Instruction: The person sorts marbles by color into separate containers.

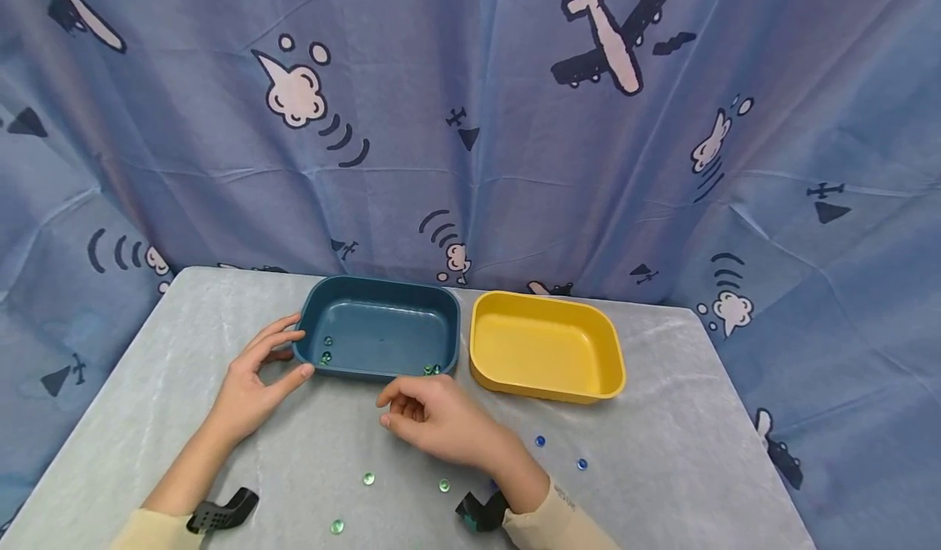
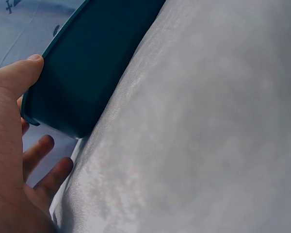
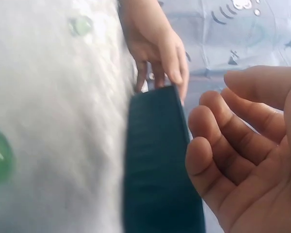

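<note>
A dark teal rectangular tray (image 1: 382,292) stands at the back of the table. My left hand (image 1: 253,378) rests on its left end, thumb at the front rim and straight fingers along the side; the left wrist view shows the thumb tip on the rim and the lower fingers spread apart. Several green glass beads (image 1: 326,358) lie in the tray, at its left end and near its front right corner. My right hand (image 1: 441,419) hovers just in front of the tray, fingers loosely curled; the right wrist view shows nothing between them.
A yellow tray (image 1: 507,386) sits to the right of the teal one. Green glass beads (image 1: 368,478) lie on the grey-white cloth in front, and blue beads (image 1: 540,441) lie right of my right hand. A patterned blue curtain (image 1: 397,125) hangs behind the table.
</note>
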Motion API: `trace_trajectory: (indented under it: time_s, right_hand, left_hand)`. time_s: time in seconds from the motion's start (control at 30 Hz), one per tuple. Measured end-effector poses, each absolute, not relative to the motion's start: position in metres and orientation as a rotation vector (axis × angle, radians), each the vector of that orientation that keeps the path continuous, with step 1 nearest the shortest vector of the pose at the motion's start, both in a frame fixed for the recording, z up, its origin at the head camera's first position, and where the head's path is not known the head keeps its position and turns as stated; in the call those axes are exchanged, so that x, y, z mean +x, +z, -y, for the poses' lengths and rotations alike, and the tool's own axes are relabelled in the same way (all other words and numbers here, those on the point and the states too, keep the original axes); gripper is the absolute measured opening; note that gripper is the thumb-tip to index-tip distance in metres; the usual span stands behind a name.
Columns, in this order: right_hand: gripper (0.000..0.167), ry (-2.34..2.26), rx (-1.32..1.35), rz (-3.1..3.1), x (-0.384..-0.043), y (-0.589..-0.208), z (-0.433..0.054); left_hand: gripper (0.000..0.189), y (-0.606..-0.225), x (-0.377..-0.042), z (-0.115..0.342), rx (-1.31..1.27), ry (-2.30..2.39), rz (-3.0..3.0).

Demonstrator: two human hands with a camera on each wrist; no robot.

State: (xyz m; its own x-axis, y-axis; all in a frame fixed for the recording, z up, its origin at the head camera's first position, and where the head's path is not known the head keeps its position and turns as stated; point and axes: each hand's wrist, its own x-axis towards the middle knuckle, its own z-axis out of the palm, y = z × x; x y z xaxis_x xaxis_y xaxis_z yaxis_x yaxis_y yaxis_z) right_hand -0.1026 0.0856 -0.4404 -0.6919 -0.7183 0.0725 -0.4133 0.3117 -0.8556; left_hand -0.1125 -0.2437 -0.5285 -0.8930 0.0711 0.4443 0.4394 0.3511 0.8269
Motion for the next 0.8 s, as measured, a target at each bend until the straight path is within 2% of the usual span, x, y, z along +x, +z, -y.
trace_trajectory:
  time_s: [0.3,0.8]
  right_hand:
    - [0.015,-1.229,-1.14,-2.159,-0.094,-0.461,-0.07]
    - [0.013,-0.99,-1.196,-2.167,-0.086,-0.478,-0.062]
  left_hand:
    - [0.054,-0.527,-0.112,0.243,-0.422,-1.537,2.294]
    - [0.052,-0.529,-0.113,0.243,-0.424,-1.519,2.319]
